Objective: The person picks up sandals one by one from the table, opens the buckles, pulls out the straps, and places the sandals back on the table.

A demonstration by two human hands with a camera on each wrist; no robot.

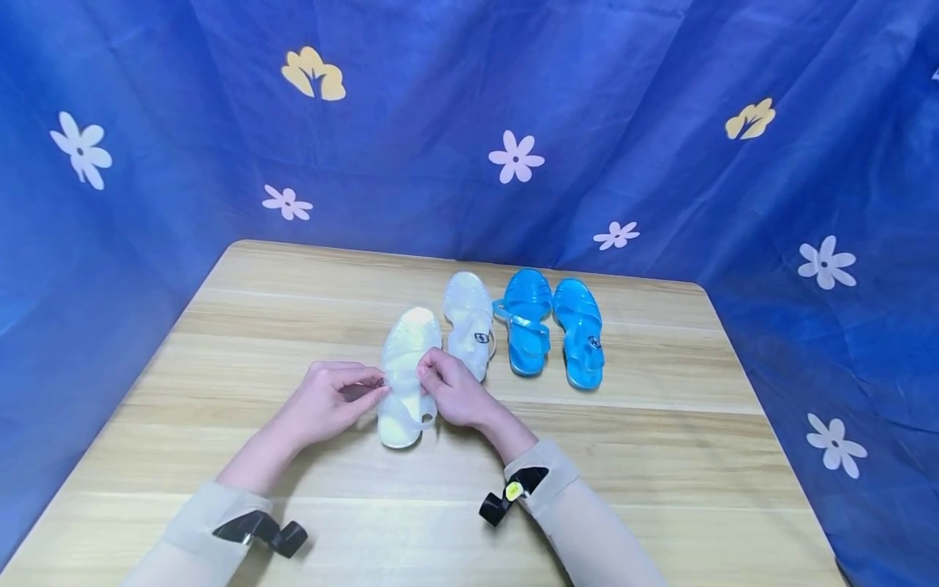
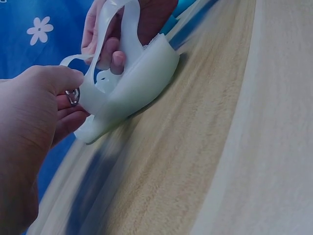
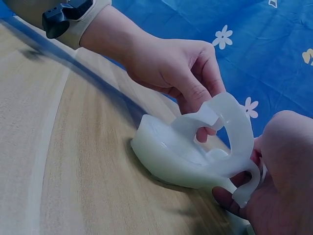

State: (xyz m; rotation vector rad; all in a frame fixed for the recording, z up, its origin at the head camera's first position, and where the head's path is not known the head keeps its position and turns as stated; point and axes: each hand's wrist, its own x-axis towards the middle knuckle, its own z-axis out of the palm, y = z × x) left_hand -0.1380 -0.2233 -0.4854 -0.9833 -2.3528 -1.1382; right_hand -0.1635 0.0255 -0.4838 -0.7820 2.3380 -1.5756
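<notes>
A translucent white sandal stands sole-down on the table in front of me, its toe pointing away. On its left side my left hand pinches the strap by a small metal buckle. From the other side my right hand pinches a thin strap of the same sandal; its fingertips are partly hidden. In the left wrist view the ankle strap arches up over the heel. Just beyond the right hand lies a second white sandal.
Two blue sandals, one on the left and one on the right, lie right of the white ones. The wooden table ends at a blue flowered curtain behind and at both sides.
</notes>
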